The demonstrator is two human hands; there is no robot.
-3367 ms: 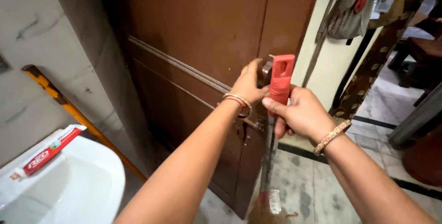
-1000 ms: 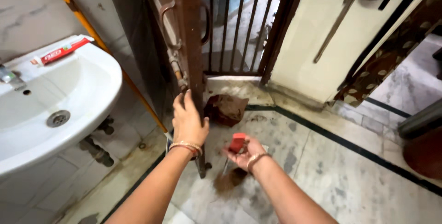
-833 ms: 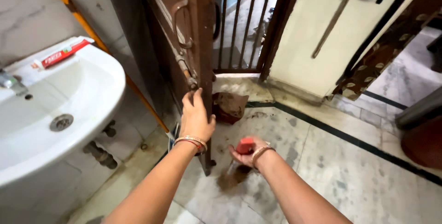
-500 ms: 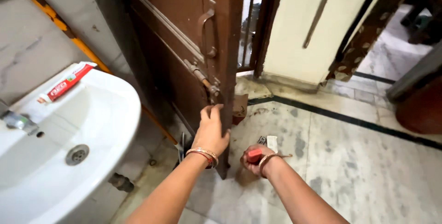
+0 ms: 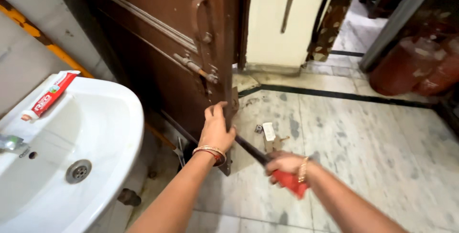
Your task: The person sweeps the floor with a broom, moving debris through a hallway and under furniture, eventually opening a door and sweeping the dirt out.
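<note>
Left hand (image 5: 216, 130) wrapped round edge of brown wooden door (image 5: 158, 56); right hand (image 5: 286, 164) closed on red-handled dark metal tool (image 5: 267, 163), low beside door's edge; tool looks stiff, heavy; grip handle; door heavy, rigid.

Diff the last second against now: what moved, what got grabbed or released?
The right hand swung its red-handled tool up, so the dark shaft now points toward the door's lower edge. The door seems swung further closed, hiding the grille. Nothing grabbed or released. Unchanged: left hand on the door edge, toothpaste tube on the sink.

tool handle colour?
Red, on the tool in the right hand; head view.
</note>
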